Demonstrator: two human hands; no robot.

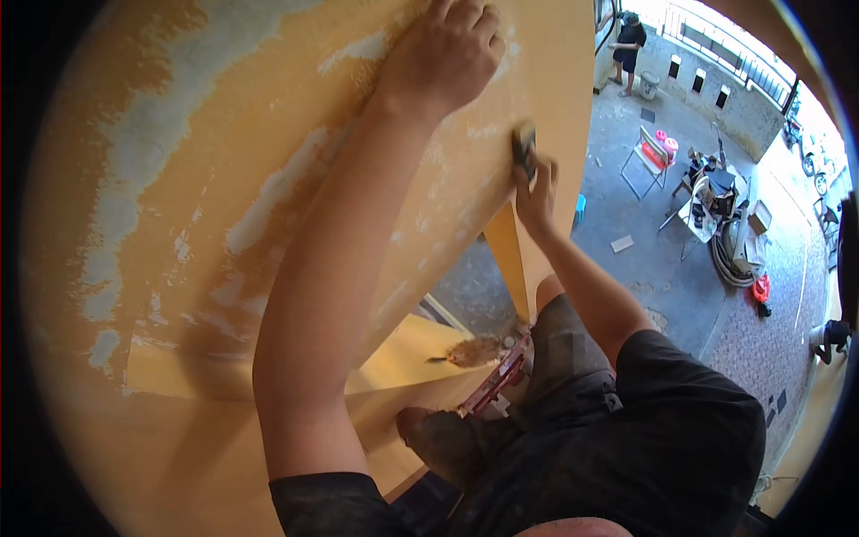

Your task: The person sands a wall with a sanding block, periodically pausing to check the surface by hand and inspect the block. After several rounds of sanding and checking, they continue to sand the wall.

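Observation:
My right hand (539, 192) is closed round a small dark sanding block (525, 148), whose face lies against the yellow painted surface (429, 215) in front of me. Higher up, my left hand (450, 55) rests on the same surface with its fingers curled in. Whether anything is inside those fingers is hidden. Whitish patches (277, 192) run across the yellow paint, around and left of my arms. Below my hands, a reddish ladder-like frame (499, 380) shows between my legs.
Far below, the grey floor (617, 210) holds a folding chair (646, 161), a cluttered table (707, 201) and a coiled hose (729, 255). One person (629, 46) stands by the far wall; another (832, 337) is at the right edge. A yellow ledge (412, 345) lies under my arms.

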